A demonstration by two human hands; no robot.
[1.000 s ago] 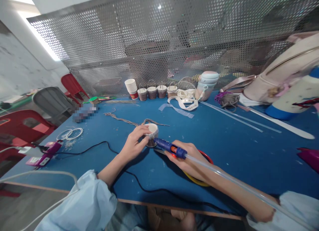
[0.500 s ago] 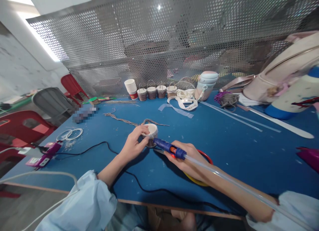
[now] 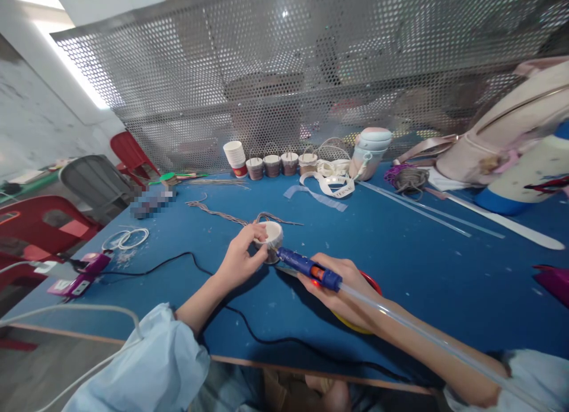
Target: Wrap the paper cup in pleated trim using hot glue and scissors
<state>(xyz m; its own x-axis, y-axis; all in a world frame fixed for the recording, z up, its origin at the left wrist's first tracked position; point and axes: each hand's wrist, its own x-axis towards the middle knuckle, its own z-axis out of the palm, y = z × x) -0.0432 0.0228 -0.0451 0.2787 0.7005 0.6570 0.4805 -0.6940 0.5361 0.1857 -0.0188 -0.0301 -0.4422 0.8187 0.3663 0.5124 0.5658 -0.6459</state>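
My left hand (image 3: pixel 244 249) grips a small paper cup (image 3: pixel 274 237) by its rim and side, the cup standing on the blue table. In my right hand (image 3: pixel 342 281) is a blue hot glue gun (image 3: pixel 306 266) with a red light lit and a long clear glue stick running out of its back. The gun's nozzle points at the cup's right side, close to it; whether it touches I cannot tell. Under my right hand lie scissors (image 3: pixel 372 281) with red and yellow handles, their blade toward the cup. Twisted brown cords (image 3: pixel 217 212) lie just behind the cup.
Several wrapped cups with handles (image 3: pixel 272 165) and a stack of paper cups (image 3: pixel 235 157) line the back by a perforated metal screen (image 3: pixel 178 104). A bottle (image 3: pixel 371 154), glue sticks (image 3: pixel 418 207) and yarn (image 3: pixel 409 179) sit right. A purple power strip (image 3: pixel 84 274) and black cable lie left.
The glue gun's tip has drawn back slightly, right and down, from the cup with my right hand. My left hand keeps its hold on the cup.
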